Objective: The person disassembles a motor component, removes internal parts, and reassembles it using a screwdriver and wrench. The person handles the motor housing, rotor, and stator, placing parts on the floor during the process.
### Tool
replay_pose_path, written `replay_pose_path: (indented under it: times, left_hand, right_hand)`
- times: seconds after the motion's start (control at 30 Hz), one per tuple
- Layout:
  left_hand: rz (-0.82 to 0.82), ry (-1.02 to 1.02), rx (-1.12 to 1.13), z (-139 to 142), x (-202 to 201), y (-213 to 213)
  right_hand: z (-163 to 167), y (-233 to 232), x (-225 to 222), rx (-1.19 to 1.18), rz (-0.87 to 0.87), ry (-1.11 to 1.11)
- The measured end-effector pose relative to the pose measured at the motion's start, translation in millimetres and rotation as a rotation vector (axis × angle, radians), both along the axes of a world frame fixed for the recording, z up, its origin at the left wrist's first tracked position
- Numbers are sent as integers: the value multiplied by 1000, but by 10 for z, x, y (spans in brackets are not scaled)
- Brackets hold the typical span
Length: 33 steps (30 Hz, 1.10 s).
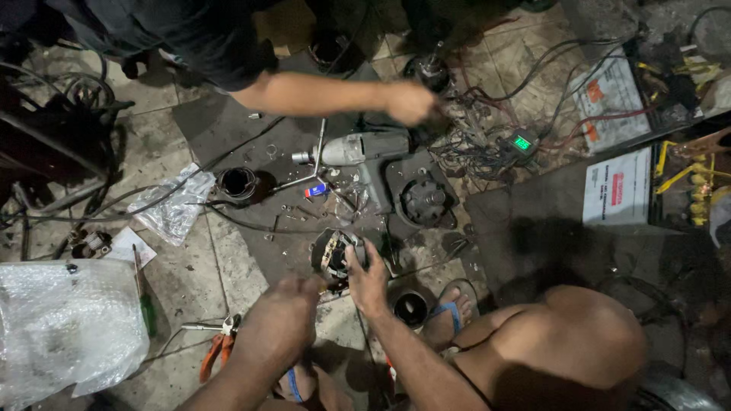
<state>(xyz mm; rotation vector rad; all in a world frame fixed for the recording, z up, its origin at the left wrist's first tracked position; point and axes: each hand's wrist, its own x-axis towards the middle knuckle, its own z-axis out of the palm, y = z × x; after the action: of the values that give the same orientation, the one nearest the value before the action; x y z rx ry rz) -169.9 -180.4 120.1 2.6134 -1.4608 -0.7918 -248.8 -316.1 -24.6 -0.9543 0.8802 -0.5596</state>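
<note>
Hands [285, 308] (both) on motor stator [335, 255]

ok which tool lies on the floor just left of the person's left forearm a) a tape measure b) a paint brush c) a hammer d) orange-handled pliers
d: the orange-handled pliers lie on the tiled floor beside the left hand and forearm, while both that hand and the right hand are at the round motor part.
</note>
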Motion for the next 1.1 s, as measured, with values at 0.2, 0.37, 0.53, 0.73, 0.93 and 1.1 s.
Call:
replay_pose_path:
  times: [0.2, 0.37, 0.53, 0.73, 0.93, 1.1]
  left_hand:
    - [-270, -25, -191, 74, 58, -50]
    - [284, 312, -137, 232, 85, -62]
    - [481, 346, -11, 187, 156, -58]
    - [194, 153, -12, -86, 34, 28]
    - [-178, 70, 74, -189, -25, -6]
    - [321, 175, -103, 45, 71, -121]
  right_hand:
    - [0, -33, -48, -367, 140, 336]
    - [33, -26, 4, -327, 60, 274]
    - [28, -5, -4, -548, 106, 333]
    - [-87, 6, -29, -329, 146, 245]
    - [-189, -87, -7, -360, 134, 470]
    - [-216, -93, -46, -328, 112, 464]
